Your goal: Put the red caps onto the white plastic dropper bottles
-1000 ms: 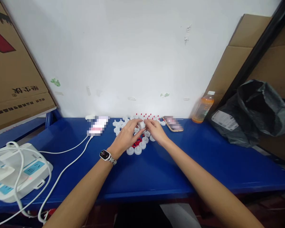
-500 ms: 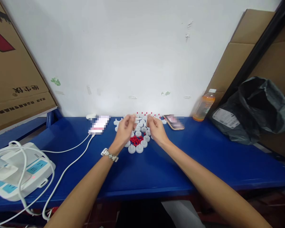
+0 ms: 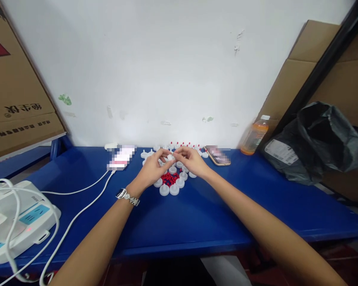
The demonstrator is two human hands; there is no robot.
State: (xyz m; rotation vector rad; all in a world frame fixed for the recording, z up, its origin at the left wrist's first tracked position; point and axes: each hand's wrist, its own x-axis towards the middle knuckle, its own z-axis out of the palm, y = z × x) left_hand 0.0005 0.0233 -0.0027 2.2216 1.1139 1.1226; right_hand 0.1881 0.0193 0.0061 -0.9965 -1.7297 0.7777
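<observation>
My left hand [image 3: 152,167] pinches a white nozzle cap [image 3: 170,157] between thumb and fingers, above the other caps. My right hand [image 3: 193,162] meets it from the right, its thumb and forefinger closed together at the nozzle's tip. Whatever those fingertips hold is too small to make out. Below the hands lies a pile of small red tips [image 3: 170,178] on the blue table. White nozzle caps [image 3: 174,190] ring the pile and spread behind it, partly hidden by my hands. At the back stand several caps with red tips [image 3: 183,145] on their nozzles.
A phone [image 3: 122,157] with a white cable lies left of the caps, and another phone [image 3: 217,155] lies right. A power strip [image 3: 26,222] sits at front left. An orange drink bottle [image 3: 254,136] and a grey plastic bag [image 3: 313,139] are on the right, against cardboard.
My hands have come together from apart, and a white nozzle cap now shows in my left fingers. My right fingers have moved left to its tip. The view has shifted slightly.
</observation>
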